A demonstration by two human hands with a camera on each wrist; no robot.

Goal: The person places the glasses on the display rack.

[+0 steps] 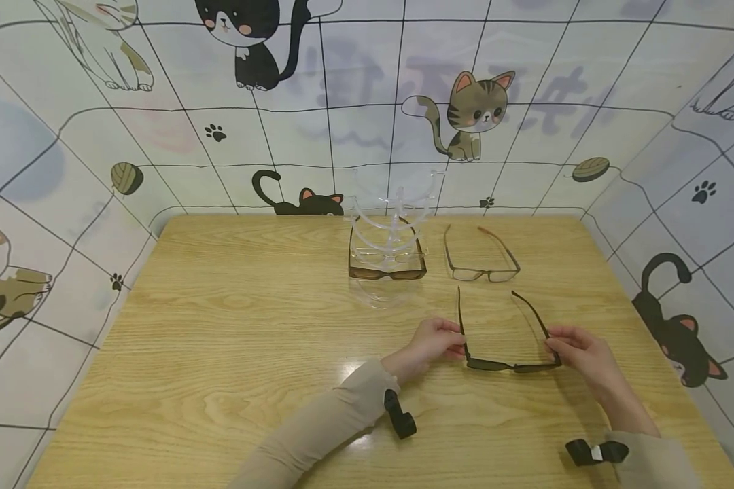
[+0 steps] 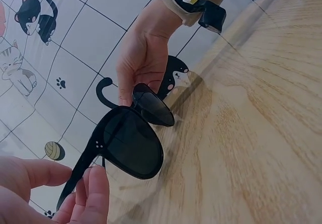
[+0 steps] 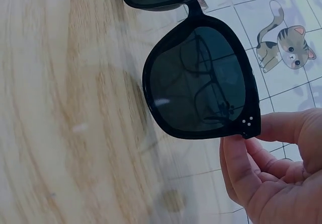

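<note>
Black sunglasses [image 1: 500,367]: held over the bench [image 1: 220,353], front towards the wearer
Temples [image 2: 84,161]: unfolded, pinched near the hinges by left fingers [image 2: 96,189] and right fingers [image 3: 238,164]
Lenses [image 3: 201,88]: dark, rimmed in glossy black

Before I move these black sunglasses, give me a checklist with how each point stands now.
1. Left hand grips one temple of the black sunglasses: ok.
2. Right hand pinches the other temple near its front: ok.
3. Both temples unfolded: ok.
4. Lenses free of smudges: cannot tell.
5. Clear-lens glasses on the table apart from the sunglasses: ok.
6. Clear stand steady: cannot tell.
</note>
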